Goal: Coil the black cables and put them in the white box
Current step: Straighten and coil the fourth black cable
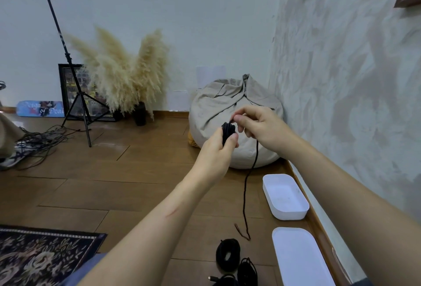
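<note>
My left hand point(218, 149) grips a small bundle of coiled black cable point(228, 130) held up in front of me. My right hand point(257, 126) pinches the same cable just above the bundle. The cable's loose tail point(247, 185) hangs down from my right hand to the wooden floor, its end lying near my knees. The open white box point(286, 196) stands on the floor by the right wall, with nothing in it. Two coiled black cables point(227, 255) lie on the floor at the bottom, one beside the other.
A white lid point(300, 258) lies near the box along the right wall. A beige beanbag point(230, 112) sits in the corner behind my hands. A tripod point(79, 101), tangled wires point(38, 142), pampas grass point(123, 73) and a patterned rug point(43, 256) occupy the left side.
</note>
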Available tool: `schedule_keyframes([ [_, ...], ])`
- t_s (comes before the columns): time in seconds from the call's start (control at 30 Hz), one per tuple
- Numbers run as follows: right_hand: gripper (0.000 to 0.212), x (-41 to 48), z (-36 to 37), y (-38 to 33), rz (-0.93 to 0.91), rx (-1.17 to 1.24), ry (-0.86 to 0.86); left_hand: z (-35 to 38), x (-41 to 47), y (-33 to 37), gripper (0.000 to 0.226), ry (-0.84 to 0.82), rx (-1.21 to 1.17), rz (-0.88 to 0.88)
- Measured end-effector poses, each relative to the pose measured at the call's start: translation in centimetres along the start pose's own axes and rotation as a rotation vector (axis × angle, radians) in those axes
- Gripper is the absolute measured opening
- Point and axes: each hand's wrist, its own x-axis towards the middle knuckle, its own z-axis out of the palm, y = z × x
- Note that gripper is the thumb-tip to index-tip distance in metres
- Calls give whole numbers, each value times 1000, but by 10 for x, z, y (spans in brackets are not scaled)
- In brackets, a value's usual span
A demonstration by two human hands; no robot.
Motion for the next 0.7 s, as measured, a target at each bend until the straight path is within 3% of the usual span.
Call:
schedule_keyframes([
  [0.23, 8, 1, -6, 6, 13, 51, 97, -2, -3, 7, 24, -3, -37, 52],
  [0.33, 14, 0, -10, 9, 43, 138, 140, -2, -4, 10, 21, -63, -100, 82],
  [0.57, 14, -2, -9, 25, 128, 429, 28, -6, -8, 28, 22, -116, -242, 148],
  [0.7, 17, -8, 6, 32, 165, 374, -39, -5, -8, 33, 18, -72, -303, 148],
])
